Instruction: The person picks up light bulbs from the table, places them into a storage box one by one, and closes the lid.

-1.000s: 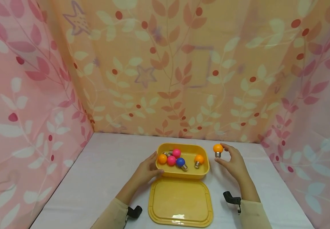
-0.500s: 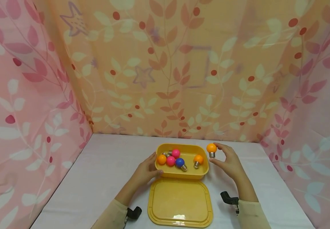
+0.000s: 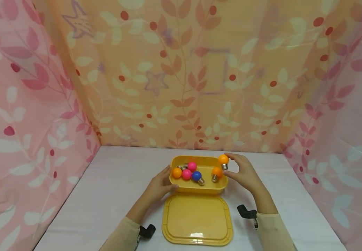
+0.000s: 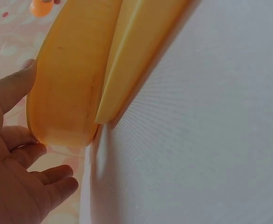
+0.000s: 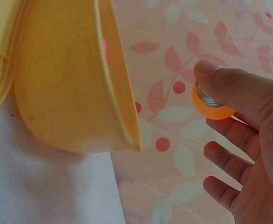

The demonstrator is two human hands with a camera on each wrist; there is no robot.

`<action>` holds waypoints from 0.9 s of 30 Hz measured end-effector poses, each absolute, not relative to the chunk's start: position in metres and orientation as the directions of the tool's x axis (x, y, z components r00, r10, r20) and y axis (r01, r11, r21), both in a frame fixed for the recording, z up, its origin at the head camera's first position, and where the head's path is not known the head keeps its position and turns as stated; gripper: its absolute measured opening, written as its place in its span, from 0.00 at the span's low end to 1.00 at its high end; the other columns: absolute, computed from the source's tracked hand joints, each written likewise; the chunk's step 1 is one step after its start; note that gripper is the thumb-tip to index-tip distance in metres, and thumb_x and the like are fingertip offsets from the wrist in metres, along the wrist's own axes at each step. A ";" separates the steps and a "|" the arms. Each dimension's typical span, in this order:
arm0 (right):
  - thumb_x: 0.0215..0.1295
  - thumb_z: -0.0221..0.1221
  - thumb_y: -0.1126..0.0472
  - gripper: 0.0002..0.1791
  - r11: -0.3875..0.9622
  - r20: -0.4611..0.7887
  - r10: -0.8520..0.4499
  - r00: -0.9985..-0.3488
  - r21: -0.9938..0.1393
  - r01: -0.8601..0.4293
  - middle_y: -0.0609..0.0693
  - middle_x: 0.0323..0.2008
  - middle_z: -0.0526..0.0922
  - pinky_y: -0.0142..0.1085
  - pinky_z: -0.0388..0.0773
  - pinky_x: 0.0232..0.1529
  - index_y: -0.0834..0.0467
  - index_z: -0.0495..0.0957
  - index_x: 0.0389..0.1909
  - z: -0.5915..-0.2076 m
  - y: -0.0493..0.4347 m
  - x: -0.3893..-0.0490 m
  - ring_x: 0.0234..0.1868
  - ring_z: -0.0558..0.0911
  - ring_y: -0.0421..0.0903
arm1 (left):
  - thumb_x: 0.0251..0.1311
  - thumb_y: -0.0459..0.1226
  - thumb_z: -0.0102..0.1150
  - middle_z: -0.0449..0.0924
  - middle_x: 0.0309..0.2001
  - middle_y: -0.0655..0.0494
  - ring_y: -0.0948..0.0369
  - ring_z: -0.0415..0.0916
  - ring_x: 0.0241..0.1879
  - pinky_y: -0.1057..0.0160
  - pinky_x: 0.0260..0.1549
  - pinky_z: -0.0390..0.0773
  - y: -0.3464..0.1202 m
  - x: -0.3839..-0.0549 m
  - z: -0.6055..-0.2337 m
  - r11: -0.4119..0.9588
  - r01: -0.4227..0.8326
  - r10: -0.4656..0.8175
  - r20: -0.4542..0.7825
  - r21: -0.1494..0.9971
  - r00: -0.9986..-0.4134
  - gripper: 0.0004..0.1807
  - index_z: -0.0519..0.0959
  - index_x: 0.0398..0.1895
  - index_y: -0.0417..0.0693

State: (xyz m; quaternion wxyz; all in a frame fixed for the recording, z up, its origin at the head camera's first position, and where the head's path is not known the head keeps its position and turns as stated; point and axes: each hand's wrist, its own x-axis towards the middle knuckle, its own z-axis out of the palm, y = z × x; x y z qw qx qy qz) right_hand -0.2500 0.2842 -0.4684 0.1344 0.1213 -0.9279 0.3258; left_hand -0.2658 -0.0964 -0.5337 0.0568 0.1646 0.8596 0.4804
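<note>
My right hand [image 3: 243, 172] pinches an orange light bulb [image 3: 223, 159], metal base down, over the back right corner of a yellow plastic box [image 3: 196, 190]. In the right wrist view, the thumb lies on the metal screw base of that bulb [image 5: 213, 111]. My left hand [image 3: 158, 187] holds the box's left end, thumb on the near side. Inside the box lie an orange bulb [image 3: 176, 173], two pink bulbs [image 3: 186, 174] and a blue bulb [image 3: 196, 175] on the left and middle, and another orange bulb [image 3: 216, 172] on the right.
A flat yellow lid [image 3: 197, 219] lies just in front of the box on the white tabletop [image 3: 121, 188]. Patterned cloth [image 3: 181, 76] hangs behind and at both sides. Black wrist camera mounts [image 3: 246, 212] stick out from both sleeves.
My right hand has carried the orange bulb leftward, from beside the box to over its right rim. The left hand, box and lid have stayed put.
</note>
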 end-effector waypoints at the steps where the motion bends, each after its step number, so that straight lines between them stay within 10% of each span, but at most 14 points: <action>1: 0.55 0.77 0.52 0.42 0.760 0.322 -0.152 -0.934 -0.566 -0.319 0.55 0.65 0.77 0.64 0.67 0.67 0.51 0.72 0.72 -0.466 0.282 -0.252 0.65 0.73 0.58 | 0.58 0.48 0.75 0.53 0.82 0.57 0.49 0.51 0.80 0.41 0.77 0.53 -0.097 -0.266 -0.534 0.486 0.229 0.335 0.062 0.843 -0.940 0.49 0.60 0.80 0.51; 12: 0.54 0.76 0.43 0.41 0.777 0.164 -0.281 -0.946 -0.539 -0.325 0.51 0.67 0.77 0.65 0.66 0.69 0.48 0.74 0.69 -0.443 0.268 -0.279 0.67 0.73 0.58 | 0.58 0.48 0.75 0.53 0.81 0.56 0.48 0.50 0.80 0.41 0.77 0.52 -0.098 -0.267 -0.534 0.476 0.242 0.345 0.074 0.845 -0.936 0.49 0.60 0.80 0.49; 19: 0.56 0.77 0.52 0.39 0.731 0.087 -0.394 -0.915 -0.574 -0.369 0.43 0.66 0.77 0.63 0.68 0.69 0.37 0.74 0.69 -0.432 0.258 -0.298 0.69 0.72 0.55 | 0.58 0.49 0.75 0.53 0.82 0.58 0.50 0.50 0.81 0.42 0.77 0.52 -0.099 -0.269 -0.533 0.491 0.223 0.327 0.059 0.842 -0.943 0.49 0.60 0.80 0.52; 27: 0.54 0.77 0.56 0.35 0.786 -0.076 -0.420 -0.904 -0.528 -0.321 0.48 0.60 0.81 0.57 0.75 0.65 0.46 0.78 0.65 -0.443 0.250 -0.313 0.63 0.76 0.57 | 0.59 0.48 0.74 0.53 0.82 0.59 0.50 0.51 0.80 0.42 0.77 0.52 -0.098 -0.268 -0.533 0.499 0.217 0.332 0.047 0.839 -0.942 0.49 0.60 0.80 0.51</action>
